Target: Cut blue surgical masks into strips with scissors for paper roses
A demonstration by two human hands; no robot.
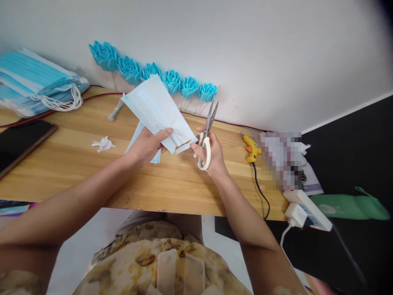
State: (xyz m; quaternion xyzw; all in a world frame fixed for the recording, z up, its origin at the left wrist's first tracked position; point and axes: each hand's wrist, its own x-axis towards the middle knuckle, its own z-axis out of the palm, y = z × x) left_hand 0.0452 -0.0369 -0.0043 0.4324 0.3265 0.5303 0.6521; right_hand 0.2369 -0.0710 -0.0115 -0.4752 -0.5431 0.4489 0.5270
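Observation:
A pale blue face mask sheet point(156, 108) is pinched in my left hand point(149, 143), thumb on top and fingers beneath. A narrow slit shows near its lower right edge. My right hand point(213, 151) holds white-handled scissors point(205, 153), their metal blades slightly apart and pointing up. The right thumb and finger also touch the sheet's lower right corner. Another light blue piece point(135, 135) hangs or lies behind my left hand; which of the two I cannot tell.
Several blue fabric flowers point(172, 82) on stems lean against the wall. Stacked masks point(33, 78) and a phone point(23, 141) lie left, near white scraps point(103, 144). A yellow glue gun point(252, 148), power strip point(310, 211) and green bottle point(350, 206) are right.

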